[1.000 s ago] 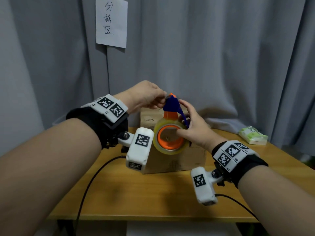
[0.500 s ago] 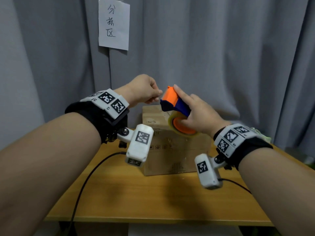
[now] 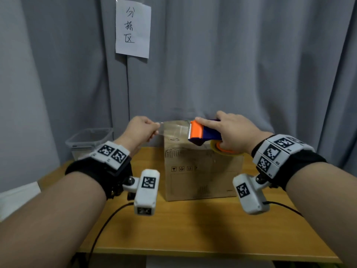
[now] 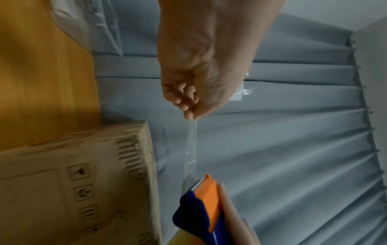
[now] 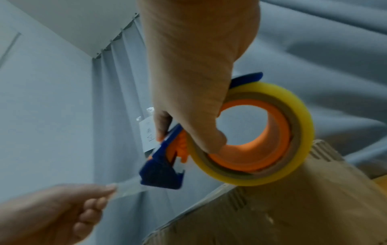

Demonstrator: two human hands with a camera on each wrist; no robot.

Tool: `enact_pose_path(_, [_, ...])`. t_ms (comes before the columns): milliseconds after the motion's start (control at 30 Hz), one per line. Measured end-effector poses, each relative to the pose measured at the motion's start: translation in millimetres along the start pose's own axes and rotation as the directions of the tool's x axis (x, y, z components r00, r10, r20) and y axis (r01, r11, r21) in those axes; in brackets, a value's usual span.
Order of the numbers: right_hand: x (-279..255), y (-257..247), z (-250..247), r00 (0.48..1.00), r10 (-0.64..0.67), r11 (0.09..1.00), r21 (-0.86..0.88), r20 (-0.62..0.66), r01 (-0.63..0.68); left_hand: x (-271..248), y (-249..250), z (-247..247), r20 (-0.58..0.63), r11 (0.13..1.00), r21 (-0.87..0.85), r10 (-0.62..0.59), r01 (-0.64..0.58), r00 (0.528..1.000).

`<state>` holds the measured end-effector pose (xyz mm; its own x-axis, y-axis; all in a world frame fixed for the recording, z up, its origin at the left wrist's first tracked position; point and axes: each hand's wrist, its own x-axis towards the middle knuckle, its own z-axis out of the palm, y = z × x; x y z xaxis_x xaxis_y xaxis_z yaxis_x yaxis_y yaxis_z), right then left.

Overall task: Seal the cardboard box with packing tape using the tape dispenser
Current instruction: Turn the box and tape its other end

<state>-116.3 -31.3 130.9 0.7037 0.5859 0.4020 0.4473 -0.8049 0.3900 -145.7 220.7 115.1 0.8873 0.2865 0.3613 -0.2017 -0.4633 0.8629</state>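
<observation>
A brown cardboard box (image 3: 201, 176) stands on the wooden table (image 3: 193, 229). Just above its top, my right hand (image 3: 231, 130) grips the blue and orange tape dispenser (image 3: 202, 132) with its yellowish tape roll (image 5: 293, 132); the thumb is hooked into the orange core. A strip of clear tape (image 3: 173, 128) stretches level from the dispenser's cutter to my left hand (image 3: 143, 130), which pinches the free end beyond the box's left edge. In the left wrist view the left hand (image 4: 194, 92) holds the clear tape (image 4: 191, 149) taut above the box (image 4: 83, 182), clear of its top.
A clear plastic container (image 3: 88, 140) sits at the table's back left. Grey curtains (image 3: 231, 64) hang close behind the box, with a paper sign (image 3: 133, 28) pinned to them. A black cable (image 3: 104, 225) trails over the table's front left.
Both hands have moved apart over the box. The left hand drew a strip of tape out leftward while the right hand turned the dispenser flat and carried it to the right.
</observation>
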Motion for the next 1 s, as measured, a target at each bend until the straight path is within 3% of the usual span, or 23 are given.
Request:
enact_pose_path(267, [20,-26,3,0.995,-0.082,0.978,-0.19,0.052,0.09,-7,-35,12,-0.148,0.986,-0.092,-0.151,0.139,0.977])
enact_pose_path(567, [28,-28,-10,0.991,-0.072,0.985,-0.151,0.115,0.089,-7,-43,-5,-0.121,0.962,-0.07,-0.271,0.264,0.955])
enact_pose_path(700, [34,-37,-17,0.975,-0.114,0.967,-0.202,0.192,0.153,-12,-50,-4,-0.128,0.954,-0.073,-0.297,0.29,0.946])
enact_pose_path(1000, [46,-43,-13,0.966,-0.142,0.887,-0.405,0.217,0.221,-16,-53,8,-0.122,0.945,-0.108,-0.32,0.308,0.94])
